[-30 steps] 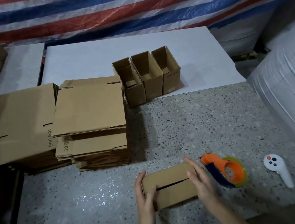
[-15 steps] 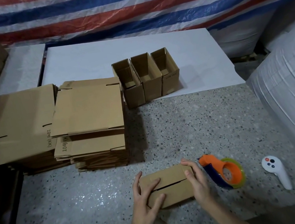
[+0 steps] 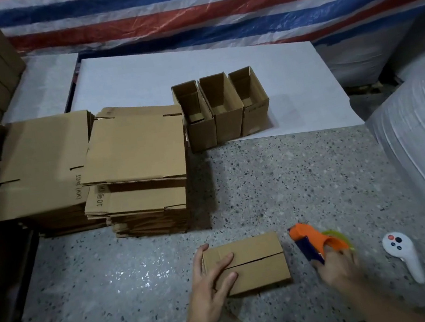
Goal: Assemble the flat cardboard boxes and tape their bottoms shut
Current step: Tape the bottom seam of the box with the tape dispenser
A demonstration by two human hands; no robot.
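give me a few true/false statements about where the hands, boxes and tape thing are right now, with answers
1. The left hand rests on the closed box. True.
2. The right hand also rests on that box. False: it holds the tape dispenser beside the box.
3. Three open boxes stand in a row on the white sheet. True.
4. The white controller lies left of the flat cardboard stack. False: it lies far to the right, beyond the tape dispenser.

Striped tarp (image 3: 205, 0), seemingly terrazzo tabletop (image 3: 294, 180)
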